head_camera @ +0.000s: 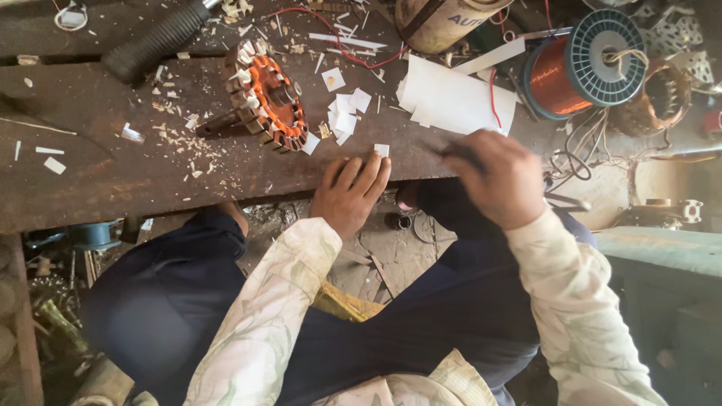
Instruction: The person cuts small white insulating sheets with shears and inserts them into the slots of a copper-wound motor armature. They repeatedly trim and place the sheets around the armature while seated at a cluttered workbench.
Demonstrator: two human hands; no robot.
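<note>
We noted the left hand (350, 194) lying flat at the near edge of the surface (113, 173), fingers together and stretched out, holding nothing; its fingertips touched a small white paper square (382, 150). The right hand (500, 180) was curled over a dark object (460, 154) at the same edge. We could not tell what that object was, nor how firmly it was held, since the knuckles hid it.

Risk, as we judged it: the paper square sat close to the lip of the surface, so a slight drag of the fingertips could flick it down among the clutter on the floor below.

Just beyond the left hand lay a loose cluster of paper pieces (344, 113); these were light, and a sleeve passing over could scatter them into the wood shavings and scraps around.

Farther left, the motor winding (267, 98) rested on its side, its shaft pointing down-left. Being round, it might roll if the surface were jolted, and the white slips tucked in its slots could slide out.

Farther right, the white sheet (451, 101) lay under a red wire (492, 98), and the copper wire spool (583, 64) stood behind; a snag on that wire could pull the sheet askew.
</note>
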